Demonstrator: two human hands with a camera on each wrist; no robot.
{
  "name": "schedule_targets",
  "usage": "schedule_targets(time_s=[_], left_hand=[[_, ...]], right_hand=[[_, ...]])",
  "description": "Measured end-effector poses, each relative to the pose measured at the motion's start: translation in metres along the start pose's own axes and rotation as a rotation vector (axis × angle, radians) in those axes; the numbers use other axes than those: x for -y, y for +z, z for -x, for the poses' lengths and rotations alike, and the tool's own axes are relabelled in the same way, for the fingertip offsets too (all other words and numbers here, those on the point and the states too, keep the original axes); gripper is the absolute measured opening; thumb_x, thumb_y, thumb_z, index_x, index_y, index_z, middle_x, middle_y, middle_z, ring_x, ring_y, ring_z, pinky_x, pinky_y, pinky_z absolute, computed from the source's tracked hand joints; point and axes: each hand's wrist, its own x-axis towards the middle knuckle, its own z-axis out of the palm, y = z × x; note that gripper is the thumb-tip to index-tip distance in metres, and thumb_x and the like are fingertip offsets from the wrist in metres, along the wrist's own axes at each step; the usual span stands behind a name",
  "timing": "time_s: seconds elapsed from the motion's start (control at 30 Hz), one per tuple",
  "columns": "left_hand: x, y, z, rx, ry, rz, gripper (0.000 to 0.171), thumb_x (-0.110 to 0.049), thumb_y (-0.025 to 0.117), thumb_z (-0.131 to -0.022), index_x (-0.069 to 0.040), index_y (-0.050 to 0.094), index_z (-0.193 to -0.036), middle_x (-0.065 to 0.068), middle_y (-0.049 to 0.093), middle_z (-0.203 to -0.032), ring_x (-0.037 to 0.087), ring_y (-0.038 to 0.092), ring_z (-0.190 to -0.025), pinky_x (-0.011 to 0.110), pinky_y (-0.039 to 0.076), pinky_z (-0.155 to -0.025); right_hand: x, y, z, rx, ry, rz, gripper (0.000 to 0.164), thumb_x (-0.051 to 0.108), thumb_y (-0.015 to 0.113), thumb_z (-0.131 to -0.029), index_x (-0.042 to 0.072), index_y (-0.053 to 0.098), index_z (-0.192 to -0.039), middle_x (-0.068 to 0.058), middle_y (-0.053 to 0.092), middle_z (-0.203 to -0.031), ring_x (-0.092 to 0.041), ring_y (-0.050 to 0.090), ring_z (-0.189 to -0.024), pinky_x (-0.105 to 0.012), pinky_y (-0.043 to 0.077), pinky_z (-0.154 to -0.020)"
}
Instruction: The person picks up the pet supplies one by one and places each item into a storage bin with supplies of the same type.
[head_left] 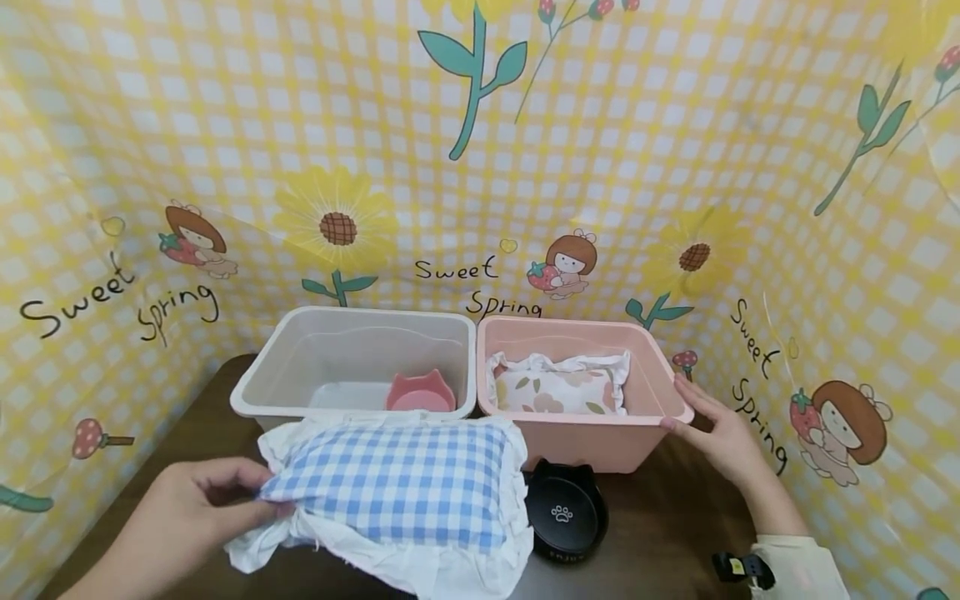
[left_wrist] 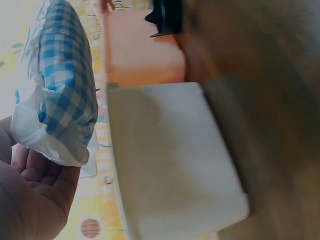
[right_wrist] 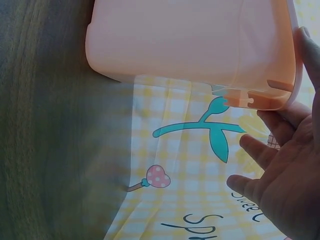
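Observation:
My left hand (head_left: 198,500) pinches the left end of a blue-and-white checked pillow (head_left: 405,483) with a white ruffled edge. The pillow is held up in front of a white bin (head_left: 258,379) and overlaps its front wall. Inside that bin is a pink cat-eared bowl (head_left: 422,392). At the right, my right hand (head_left: 723,433) holds the front right corner of a pink bin (head_left: 592,446), thumb at the front rim and fingers at the side. A floral pillow (head_left: 558,387) with white ruffles lies in the pink bin.
A black cat-eared bowl (head_left: 566,521) with a paw print stands on the dark wooden table (head_left: 652,533) before the pink bin. The two bins stand side by side. Yellow checked cloth (head_left: 405,108) surrounds the table at the back and sides.

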Motion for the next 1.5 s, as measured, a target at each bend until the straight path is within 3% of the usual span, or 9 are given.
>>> schedule_targets(time_s=[0.27, 0.53, 0.8, 1.1, 1.5], left_hand=[[-0.040, -0.024, -0.028, -0.057, 0.043, -0.050, 0.021, -0.029, 0.090, -0.079, -0.016, 0.080, -0.092, -0.007, 0.076, -0.083, 0.005, 0.065, -0.070, 0.024, 0.054, -0.057], [-0.074, -0.031, -0.064, -0.034, 0.123, -0.004, 0.023, -0.033, 0.086, -0.084, -0.012, 0.079, -0.091, -0.002, 0.076, -0.081, 0.007, 0.062, -0.067, 0.025, 0.051, -0.053], [-0.096, -0.018, -0.101, -0.026, 0.175, 0.018, 0.031, -0.041, 0.087, -0.082, -0.014, 0.077, -0.094, 0.000, 0.071, -0.074, 0.009, 0.056, -0.059, 0.027, 0.048, -0.051], [-0.110, -0.005, -0.134, -0.061, 0.280, 0.014, 0.027, -0.038, 0.087, -0.083, -0.015, 0.077, -0.092, 0.004, 0.069, -0.071, 0.012, 0.055, -0.057, 0.028, 0.046, -0.050], [-0.123, 0.020, -0.171, -0.049, 0.242, 0.020, 0.029, -0.034, 0.087, -0.083, -0.012, 0.078, -0.100, 0.003, 0.073, -0.087, 0.016, 0.062, -0.077, 0.027, 0.051, -0.062]], right_hand=[[0.002, -0.001, 0.004, 0.017, -0.005, -0.005, 0.077, 0.034, 0.076, -0.094, 0.017, 0.038, -0.158, -0.013, 0.032, -0.164, -0.048, 0.025, -0.151, -0.072, 0.029, -0.110], [0.002, 0.001, 0.002, 0.008, -0.023, -0.010, 0.075, 0.033, 0.076, -0.094, 0.015, 0.039, -0.158, -0.015, 0.034, -0.164, -0.049, 0.027, -0.149, -0.072, 0.030, -0.110], [-0.006, 0.003, 0.006, -0.001, 0.023, 0.004, 0.078, 0.038, 0.075, -0.094, 0.017, 0.037, -0.159, -0.014, 0.030, -0.164, -0.050, 0.027, -0.149, -0.074, 0.029, -0.109], [-0.004, 0.000, -0.002, 0.004, -0.002, -0.004, 0.078, 0.037, 0.075, -0.095, 0.020, 0.036, -0.159, -0.013, 0.029, -0.165, -0.050, 0.026, -0.149, -0.075, 0.028, -0.109], [-0.001, 0.000, 0.000, 0.012, 0.006, 0.001, 0.078, 0.038, 0.075, -0.094, 0.020, 0.036, -0.159, -0.013, 0.029, -0.165, -0.051, 0.027, -0.149, -0.076, 0.027, -0.109]])
